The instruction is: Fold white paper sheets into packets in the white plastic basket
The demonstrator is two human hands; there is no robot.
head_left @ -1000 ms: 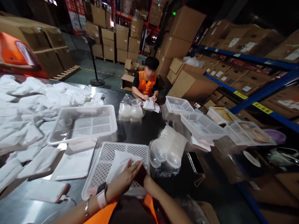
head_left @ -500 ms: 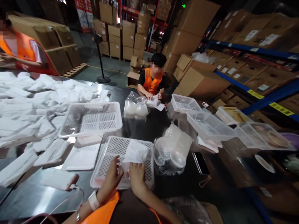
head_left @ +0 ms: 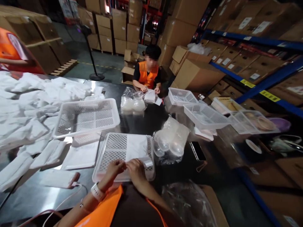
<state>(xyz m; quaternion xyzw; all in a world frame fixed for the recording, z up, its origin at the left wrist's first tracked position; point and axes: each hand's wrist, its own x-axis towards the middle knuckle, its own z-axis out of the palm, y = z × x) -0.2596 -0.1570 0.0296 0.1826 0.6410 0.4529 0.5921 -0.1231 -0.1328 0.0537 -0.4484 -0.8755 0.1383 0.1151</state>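
Observation:
A flat white bag [head_left: 136, 146] lies on an upturned white plastic basket [head_left: 113, 146] in front of me. Its lower edge looks shiny and clear, and my right hand [head_left: 136, 171] is closed on that edge, fingers bent over it. My left hand [head_left: 115, 170] is pinched close beside the right one at the bag's lower left corner. What sits between the left fingertips is too small to make out. Just right of the basket rests a clear plastic bag of round, translucent containers [head_left: 171, 138].
White cloth-like packets [head_left: 28, 116] are heaped at the left, beside an open basket [head_left: 87, 116]. A cabled power bank [head_left: 60, 179] lies near left, a phone [head_left: 198, 151] at right. Across the table a co-worker [head_left: 147, 74] handles a white bag. More baskets [head_left: 205, 115] stand at right.
The white bag now lies flatter on the basket, its lower edge showing. My hands have come together, and the left fingers have gone from spread to pinched. The view has shifted slightly.

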